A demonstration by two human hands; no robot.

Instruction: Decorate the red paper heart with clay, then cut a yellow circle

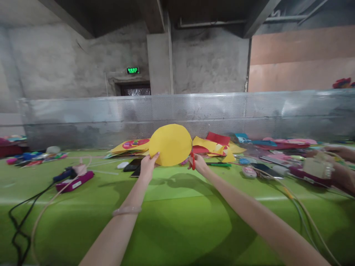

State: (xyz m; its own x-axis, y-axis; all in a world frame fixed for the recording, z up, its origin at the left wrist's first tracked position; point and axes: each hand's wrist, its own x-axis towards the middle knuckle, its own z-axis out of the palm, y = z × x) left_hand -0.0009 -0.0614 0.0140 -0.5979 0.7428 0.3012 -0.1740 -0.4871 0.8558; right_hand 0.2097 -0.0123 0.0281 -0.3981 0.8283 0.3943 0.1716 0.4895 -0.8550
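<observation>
A large round sheet of yellow paper (170, 145) is held up above the green table. Its lower left edge is pinched by my left hand (149, 164), the thumb lying on the front face. At the paper's right edge, my right hand (197, 163) is closed around the handles of red-handled scissors (193, 161). The blades point upward along that edge; whether they touch the paper I cannot tell. Behind the hands lie yellow and red paper scraps (219, 145) and a stack of yellow sheets with a red design (130, 146).
Dark phones (132, 165) and a white mouse-shaped item (122, 165) lie left of my left hand. Purple power strips (74, 181) with cables flank both sides. A green pen-like item (219, 164) lies right. Another person's hand (342, 162) is at far right. A perforated metal barrier (177, 111) runs behind.
</observation>
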